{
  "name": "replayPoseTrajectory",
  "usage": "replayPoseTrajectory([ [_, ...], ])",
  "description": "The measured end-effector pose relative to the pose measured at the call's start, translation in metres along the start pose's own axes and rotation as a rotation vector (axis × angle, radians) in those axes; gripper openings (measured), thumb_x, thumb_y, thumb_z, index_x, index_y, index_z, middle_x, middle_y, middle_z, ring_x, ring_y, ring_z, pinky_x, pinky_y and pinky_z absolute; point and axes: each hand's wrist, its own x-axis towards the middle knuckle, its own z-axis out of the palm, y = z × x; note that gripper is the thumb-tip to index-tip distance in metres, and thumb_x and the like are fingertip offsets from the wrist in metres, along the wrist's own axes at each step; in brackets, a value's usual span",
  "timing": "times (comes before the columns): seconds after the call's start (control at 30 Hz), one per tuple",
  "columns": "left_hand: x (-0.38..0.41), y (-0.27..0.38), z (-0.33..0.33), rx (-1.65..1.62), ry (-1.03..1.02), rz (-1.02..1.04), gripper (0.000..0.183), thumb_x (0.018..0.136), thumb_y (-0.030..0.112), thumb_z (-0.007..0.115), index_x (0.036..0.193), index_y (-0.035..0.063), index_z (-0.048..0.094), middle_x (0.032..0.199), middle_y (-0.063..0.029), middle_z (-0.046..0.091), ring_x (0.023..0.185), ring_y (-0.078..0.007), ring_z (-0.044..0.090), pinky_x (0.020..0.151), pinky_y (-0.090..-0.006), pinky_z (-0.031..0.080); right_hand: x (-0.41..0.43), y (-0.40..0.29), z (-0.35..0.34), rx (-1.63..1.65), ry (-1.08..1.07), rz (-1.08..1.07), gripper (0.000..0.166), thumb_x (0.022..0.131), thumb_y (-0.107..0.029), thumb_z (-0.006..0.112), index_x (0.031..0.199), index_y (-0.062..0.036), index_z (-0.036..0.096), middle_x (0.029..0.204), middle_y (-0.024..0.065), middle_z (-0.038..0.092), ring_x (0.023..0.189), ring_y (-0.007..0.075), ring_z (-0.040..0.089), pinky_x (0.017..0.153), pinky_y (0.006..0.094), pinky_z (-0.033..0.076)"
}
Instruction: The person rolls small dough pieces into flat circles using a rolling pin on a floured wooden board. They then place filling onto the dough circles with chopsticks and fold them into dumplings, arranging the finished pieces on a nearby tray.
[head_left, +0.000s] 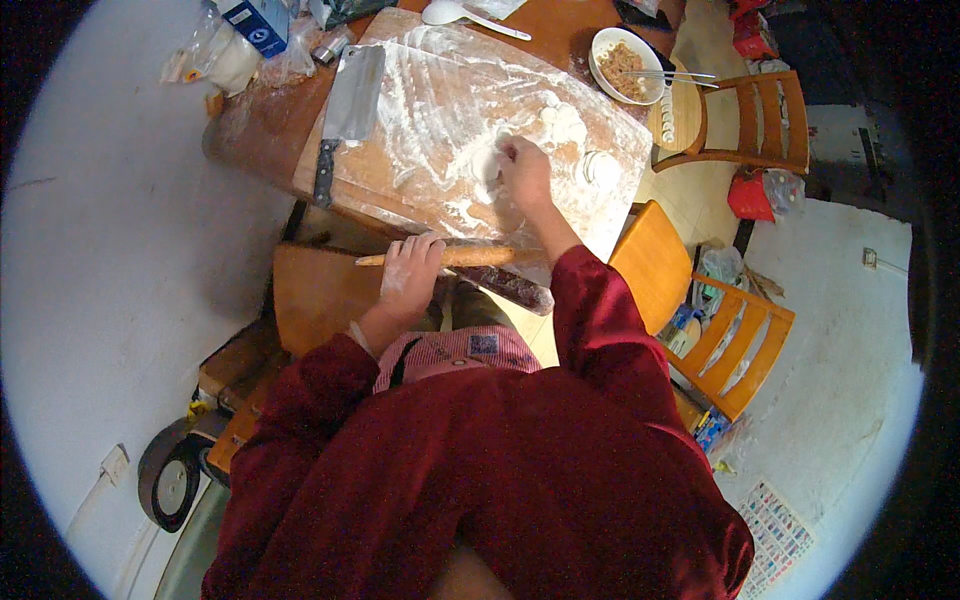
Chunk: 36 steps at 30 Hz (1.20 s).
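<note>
My left hand (411, 271), dusted with flour, grips a tapered wooden rolling pin (480, 256) at the near edge of a floured wooden board (420, 169). Over the middle of the board is my right hand (523, 171), its fingers curled down at the loose flour. Whether it pinches anything is hidden. Small pieces of dough (561, 120) lie in the flour beyond it. To its right sits a stack of round dough wrappers (600, 169). A cleaver (355, 94) with a black handle rests along the board's left side.
A white bowl (600, 46) of minced filling, with metal chopsticks (675, 75) in it, stands at the far right. Beside it, dumplings (667, 112) line a round wooden board (688, 105). A white ladle (480, 18) lies at the back. Wooden chairs (649, 266) flank the table.
</note>
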Motion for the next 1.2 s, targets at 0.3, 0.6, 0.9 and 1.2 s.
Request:
replayPoseTrajectory([
  [0.3,0.018,-0.014,0.0,-0.045,0.034,0.061,0.033,0.087,0.011,0.068,0.119,0.0068,0.062,0.128,-0.0104,0.06,0.116,-0.0293,0.059,0.096,-0.0442,0.045,-0.069,0.003,-0.046,-0.052,-0.124,0.147,0.023,0.089,-0.015,0.076,0.105,-0.0006,0.069,0.099,0.0183,0.072,0.09,0.0338,0.07,0.082,0.0426,0.055],
  [0.6,0.107,-0.03,0.002,0.066,-0.063,0.124,0.059,0.095,0.03,0.069,0.142,-0.001,0.053,0.157,-0.0221,0.042,0.148,-0.0359,0.038,0.123,-0.0484,0.028,-0.093,0.004,-0.076,-0.392,-0.259,-0.162,0.077,0.1,-0.037,0.064,0.155,0.0066,0.034,0.164,0.0264,0.034,0.155,0.04,0.027,0.129,0.0462,0.022],
  [0.9,0.143,-0.022,-0.016,0.136,-0.176,0.009,0.088,0.102,0.052,0.055,0.159,-0.0089,0.026,0.171,-0.0241,0.017,0.16,-0.0368,0.015,0.131,-0.0454,0.01,-0.072,-0.011,-0.077,-0.409,-0.171,-0.15,0.086,0.1,-0.04,0.063,0.158,0.0108,0.024,0.163,0.033,0.03,0.153,0.0462,0.027,0.128,0.049,0.021],
  [1.2,0.151,-0.019,-0.017,0.097,-0.138,-0.005,0.09,0.101,0.052,0.057,0.16,-0.0086,0.026,0.171,-0.0237,0.02,0.159,-0.0365,0.017,0.131,-0.0466,0.011,-0.077,0.002,-0.072,-0.336,-0.125,-0.151,0.084,0.101,-0.038,0.061,0.159,0.0103,0.023,0.164,0.0309,0.031,0.153,0.0454,0.028,0.127,0.0502,0.023],
])
